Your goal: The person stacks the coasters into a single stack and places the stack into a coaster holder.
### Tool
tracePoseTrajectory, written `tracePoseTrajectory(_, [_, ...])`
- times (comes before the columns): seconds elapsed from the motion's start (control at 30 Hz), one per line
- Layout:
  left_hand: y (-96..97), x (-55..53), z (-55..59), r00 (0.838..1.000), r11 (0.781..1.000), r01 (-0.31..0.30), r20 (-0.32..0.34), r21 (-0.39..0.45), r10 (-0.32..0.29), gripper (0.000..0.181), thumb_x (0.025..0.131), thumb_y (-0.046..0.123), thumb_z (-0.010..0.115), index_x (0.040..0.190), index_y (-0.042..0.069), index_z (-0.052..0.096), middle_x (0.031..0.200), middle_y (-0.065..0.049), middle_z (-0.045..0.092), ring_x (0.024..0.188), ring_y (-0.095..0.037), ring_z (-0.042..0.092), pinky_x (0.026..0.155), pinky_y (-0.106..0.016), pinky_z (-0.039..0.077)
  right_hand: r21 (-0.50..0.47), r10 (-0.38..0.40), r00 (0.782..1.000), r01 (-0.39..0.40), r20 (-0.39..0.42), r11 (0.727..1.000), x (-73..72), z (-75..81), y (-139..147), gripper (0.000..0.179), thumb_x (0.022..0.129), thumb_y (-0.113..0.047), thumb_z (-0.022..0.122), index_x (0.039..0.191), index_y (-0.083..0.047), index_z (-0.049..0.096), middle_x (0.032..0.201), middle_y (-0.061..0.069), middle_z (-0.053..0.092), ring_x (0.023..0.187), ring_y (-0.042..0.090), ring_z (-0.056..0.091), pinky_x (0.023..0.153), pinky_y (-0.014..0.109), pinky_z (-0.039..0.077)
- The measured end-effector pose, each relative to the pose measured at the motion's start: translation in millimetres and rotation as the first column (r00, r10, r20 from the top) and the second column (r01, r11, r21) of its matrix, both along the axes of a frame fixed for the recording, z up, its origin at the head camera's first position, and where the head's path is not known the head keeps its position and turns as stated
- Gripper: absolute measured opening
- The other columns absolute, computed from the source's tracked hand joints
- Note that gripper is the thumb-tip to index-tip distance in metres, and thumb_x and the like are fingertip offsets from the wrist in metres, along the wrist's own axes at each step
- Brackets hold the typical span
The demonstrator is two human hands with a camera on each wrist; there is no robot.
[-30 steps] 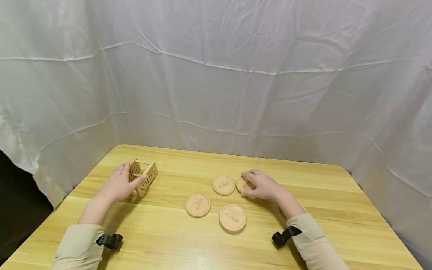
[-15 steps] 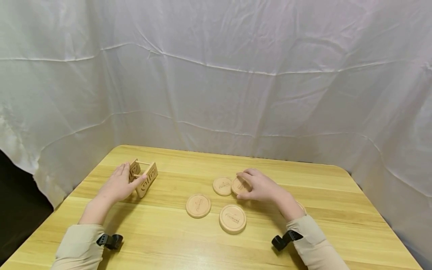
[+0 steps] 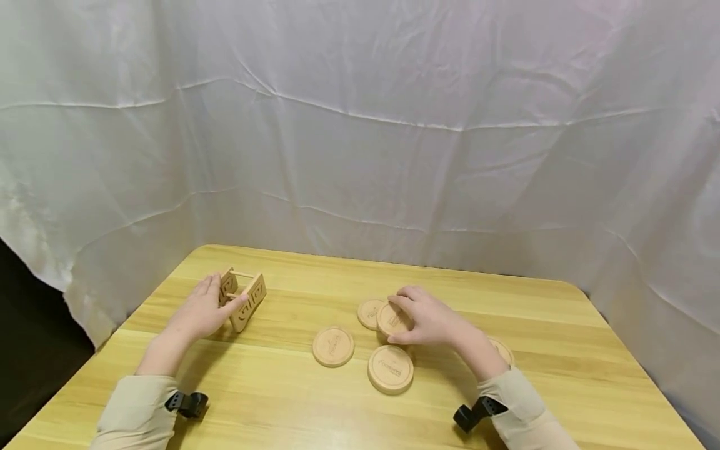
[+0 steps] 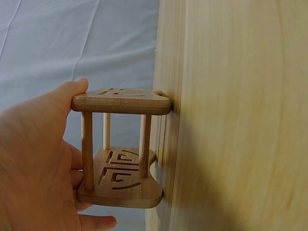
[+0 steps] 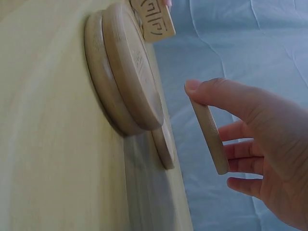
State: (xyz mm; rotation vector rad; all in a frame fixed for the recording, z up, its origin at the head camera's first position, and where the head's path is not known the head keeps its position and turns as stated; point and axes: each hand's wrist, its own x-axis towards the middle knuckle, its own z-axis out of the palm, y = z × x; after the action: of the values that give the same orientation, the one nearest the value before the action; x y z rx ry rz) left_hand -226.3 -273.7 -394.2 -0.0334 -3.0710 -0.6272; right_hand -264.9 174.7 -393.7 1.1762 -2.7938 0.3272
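In the head view, farthest left, the person's left hand [image 3: 199,310] holds a light-brown wooden rack with cut-out sides and round rods [image 3: 251,305]. Its thumb is on the right side and its other fingers reach round the left side, so they are spread as wide as the rack and hold on to it. The rack stands on the yellow wood-grain desk [image 3: 281,406], and its long sides point to about one o'clock. Going right, a flat round tan wooden disc [image 3: 333,347] lies alone, and another tan disc [image 3: 368,312] sits farther back. Next is the right hand [image 3: 430,317]. Its thumb and fingers are close together, pinching a round tan disc with printed words [image 3: 392,320] by its edges, up off the desk. From that pinched disc, the rack is well away at just past nine o'clock, and the left hand is much nearer to it. At six o'clock is a stack of two tan discs [image 3: 390,370]. Between three and four o'clock, one more disc [image 3: 502,350] is partly hidden by the arm.
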Motion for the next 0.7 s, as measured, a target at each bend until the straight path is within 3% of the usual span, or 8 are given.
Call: tracePoseTrajectory(0.7, [-0.1, -0.5, -1.6, 1.000, 1.000, -0.006, -0.005, 0.011, 0.006, 0.105, 0.095, 0.066, 0.038, 0.148, -0.018, 0.005, 0.152, -0.044, 0.008, 0.140, -0.060, 0.011, 0.117, -0.067, 0.014, 0.028, 0.092, 0.995, -0.091, -0.030, 0.995, 35.2, 7.8, -2, 0.079, 0.077, -0.057, 0.073, 0.136, -0.009, 0.055, 0.127, 0.006, 0.056, 0.116, 0.019, 0.054, 0.097, 0.039, 0.053])
